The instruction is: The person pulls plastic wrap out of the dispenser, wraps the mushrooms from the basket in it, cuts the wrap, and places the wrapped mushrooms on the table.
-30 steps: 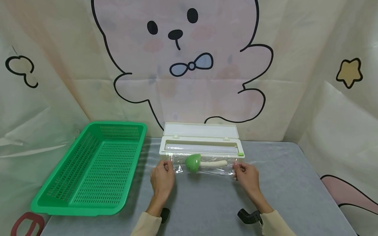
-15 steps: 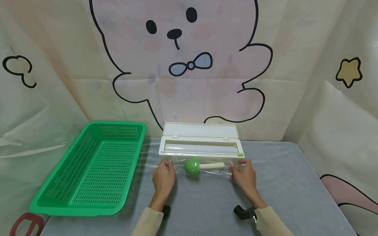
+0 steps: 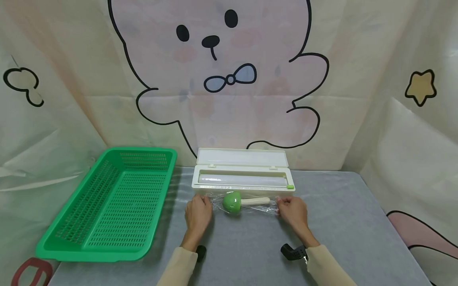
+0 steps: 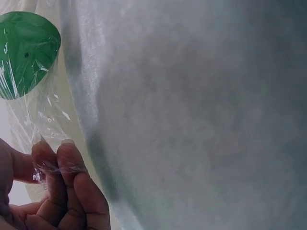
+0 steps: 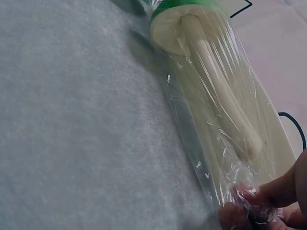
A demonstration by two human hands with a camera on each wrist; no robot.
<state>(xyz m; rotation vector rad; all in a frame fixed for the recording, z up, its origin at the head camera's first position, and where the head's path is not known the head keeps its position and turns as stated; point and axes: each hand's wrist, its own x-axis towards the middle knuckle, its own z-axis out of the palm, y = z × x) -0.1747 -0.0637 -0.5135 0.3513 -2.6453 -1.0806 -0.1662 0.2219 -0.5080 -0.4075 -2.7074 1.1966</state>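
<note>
A toy mushroom with a green cap (image 3: 231,202) and a cream stem (image 5: 216,81) lies inside clear plastic wrap (image 5: 192,139), held up just in front of a white wrap dispenser (image 3: 243,190). My left hand (image 3: 198,214) pinches the wrap's left end beside the cap, thumb against fingertips in the left wrist view. At the stem's end, my right hand (image 3: 294,214) pinches the bunched right end of the wrap. Neither hand touches the mushroom itself. The dispenser's lid (image 3: 242,157) stands raised, and a roll of film (image 3: 247,180) shows inside.
A green perforated basket (image 3: 157,222) stands on the left of the grey table (image 3: 247,254). A small green slider (image 3: 290,186) sits at the dispenser's right front edge. Behind the table hangs a printed backdrop (image 3: 232,115).
My right hand has moved left and taken a fresh pinch on the wrap, which is now more bunched. The mushroom has turned slightly and come a little lower, away from the dispenser's edge.
</note>
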